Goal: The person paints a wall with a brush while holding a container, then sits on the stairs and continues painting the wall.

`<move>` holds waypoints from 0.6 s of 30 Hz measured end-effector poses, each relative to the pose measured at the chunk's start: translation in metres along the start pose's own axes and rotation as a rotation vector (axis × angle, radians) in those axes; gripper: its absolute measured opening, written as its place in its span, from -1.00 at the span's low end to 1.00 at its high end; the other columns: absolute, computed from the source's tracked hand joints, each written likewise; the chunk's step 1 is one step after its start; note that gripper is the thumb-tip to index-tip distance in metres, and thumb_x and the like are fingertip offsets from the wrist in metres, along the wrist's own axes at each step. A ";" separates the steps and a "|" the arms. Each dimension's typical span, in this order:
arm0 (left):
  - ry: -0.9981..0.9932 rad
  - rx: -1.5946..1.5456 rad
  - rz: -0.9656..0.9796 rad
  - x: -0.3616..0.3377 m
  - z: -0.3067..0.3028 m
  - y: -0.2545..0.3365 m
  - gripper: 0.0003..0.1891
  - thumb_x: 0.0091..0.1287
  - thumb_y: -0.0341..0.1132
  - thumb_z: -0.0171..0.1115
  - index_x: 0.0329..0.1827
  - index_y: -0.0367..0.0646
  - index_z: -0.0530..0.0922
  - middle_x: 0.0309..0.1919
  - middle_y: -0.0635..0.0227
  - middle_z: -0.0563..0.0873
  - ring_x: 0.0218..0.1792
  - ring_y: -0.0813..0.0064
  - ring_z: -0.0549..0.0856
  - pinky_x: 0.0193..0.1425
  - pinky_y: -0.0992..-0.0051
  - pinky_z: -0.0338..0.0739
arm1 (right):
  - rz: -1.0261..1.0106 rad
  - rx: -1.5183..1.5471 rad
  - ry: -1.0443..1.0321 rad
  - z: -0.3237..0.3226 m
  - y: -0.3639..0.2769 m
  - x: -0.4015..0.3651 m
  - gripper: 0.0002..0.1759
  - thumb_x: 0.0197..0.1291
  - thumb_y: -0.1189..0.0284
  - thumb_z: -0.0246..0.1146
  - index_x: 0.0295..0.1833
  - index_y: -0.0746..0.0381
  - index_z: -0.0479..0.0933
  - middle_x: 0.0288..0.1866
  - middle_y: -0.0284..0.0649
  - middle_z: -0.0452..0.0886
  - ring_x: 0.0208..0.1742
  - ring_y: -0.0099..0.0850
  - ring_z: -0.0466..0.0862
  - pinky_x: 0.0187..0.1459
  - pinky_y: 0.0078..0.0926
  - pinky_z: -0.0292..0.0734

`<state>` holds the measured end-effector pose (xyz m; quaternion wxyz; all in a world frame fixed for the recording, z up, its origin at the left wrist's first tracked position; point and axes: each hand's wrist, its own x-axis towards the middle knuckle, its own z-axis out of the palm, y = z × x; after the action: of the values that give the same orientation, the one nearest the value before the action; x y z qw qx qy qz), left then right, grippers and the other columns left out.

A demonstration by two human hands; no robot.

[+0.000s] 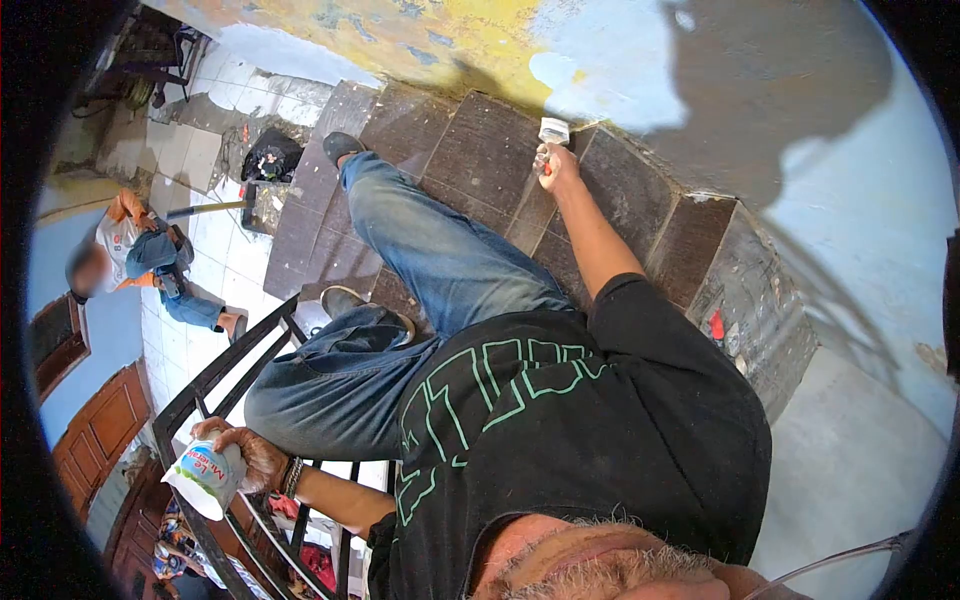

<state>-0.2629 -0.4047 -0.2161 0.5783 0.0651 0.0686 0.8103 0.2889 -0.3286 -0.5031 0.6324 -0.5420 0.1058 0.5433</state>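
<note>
In my right hand (pixel 555 165) is a paintbrush (pixel 554 131), its fingers closed round the handle. The pale bristle end points at the foot of the wall (pixel 620 75), just above the dark tiled steps (pixel 480 150); whether it touches cannot be made out. Paint marks show on the fingers. My left hand (pixel 250 455) grips a white plastic container (pixel 205 478) with a "Le Minerale" label, beside the black metal railing (pixel 215 375). What the container holds is hidden.
Another person (pixel 150 255) sits at the left on the white tiled floor. A black plastic bag (pixel 271 157) and a long-handled tool (pixel 215 208) lie beyond the steps. A red scrap (pixel 716 324) lies on a rough concrete ledge (pixel 755 300) at the right.
</note>
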 end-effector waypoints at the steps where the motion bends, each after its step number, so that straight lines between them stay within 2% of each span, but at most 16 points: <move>1: 0.001 0.006 0.007 0.000 0.001 -0.001 -0.43 0.02 -0.36 0.21 0.10 -0.21 0.20 -0.04 0.13 0.35 0.08 0.26 0.35 -0.11 0.29 0.55 | 0.027 0.025 0.011 -0.003 0.001 0.010 -0.85 0.09 0.38 0.06 -0.43 0.23 0.35 -0.64 -0.30 0.35 -0.71 -0.48 0.34 -0.69 -0.55 0.26; 4: 0.036 -0.004 0.002 -0.001 0.001 0.001 -0.49 0.01 -0.31 0.20 0.05 -0.24 0.30 -0.06 0.14 0.36 0.04 0.24 0.37 -0.14 0.30 0.54 | 0.065 0.048 0.061 -0.002 0.002 0.024 -0.85 0.11 0.40 0.03 -0.42 0.25 0.34 -0.64 -0.28 0.33 -0.71 -0.45 0.33 -0.69 -0.54 0.27; 7: 0.030 -0.027 -0.046 0.000 -0.001 0.006 -0.50 0.01 -0.31 0.20 0.04 -0.24 0.30 -0.06 0.14 0.36 0.03 0.24 0.37 -0.12 0.30 0.53 | 0.057 0.077 0.137 0.008 -0.001 0.018 -0.86 0.14 0.44 -0.03 -0.45 0.23 0.31 -0.69 -0.31 0.27 -0.75 -0.49 0.26 -0.72 -0.57 0.17; 11: -0.004 -0.009 -0.016 0.001 -0.004 0.007 -0.43 0.02 -0.36 0.22 0.10 -0.21 0.20 -0.04 0.14 0.35 0.07 0.27 0.36 -0.12 0.30 0.54 | -0.134 0.094 0.181 0.019 -0.002 0.001 -0.97 0.10 0.49 0.00 -0.35 0.19 0.29 -0.58 -0.30 0.31 -0.70 -0.49 0.30 -0.70 -0.54 0.22; 16: 0.012 -0.006 0.001 -0.002 0.003 -0.003 -0.44 0.02 -0.36 0.21 0.10 -0.21 0.21 -0.03 0.12 0.35 0.08 0.25 0.35 -0.12 0.29 0.53 | -0.328 0.083 0.192 0.032 -0.001 -0.024 -0.92 0.08 0.48 0.02 -0.30 0.16 0.26 -0.50 -0.30 0.32 -0.66 -0.48 0.34 -0.69 -0.52 0.25; 18: -0.002 -0.015 -0.002 -0.001 0.001 -0.001 -0.45 0.03 -0.35 0.20 0.10 -0.21 0.21 -0.03 0.12 0.35 0.08 0.25 0.35 -0.12 0.29 0.53 | -0.382 0.066 0.196 0.037 -0.003 -0.030 -0.85 0.08 0.46 0.00 -0.23 0.14 0.18 -0.50 -0.31 0.32 -0.67 -0.51 0.35 -0.72 -0.54 0.26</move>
<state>-0.2611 -0.4054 -0.2151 0.5796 0.0615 0.0621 0.8102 0.2627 -0.3161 -0.4652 0.7279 -0.5816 0.0797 0.3544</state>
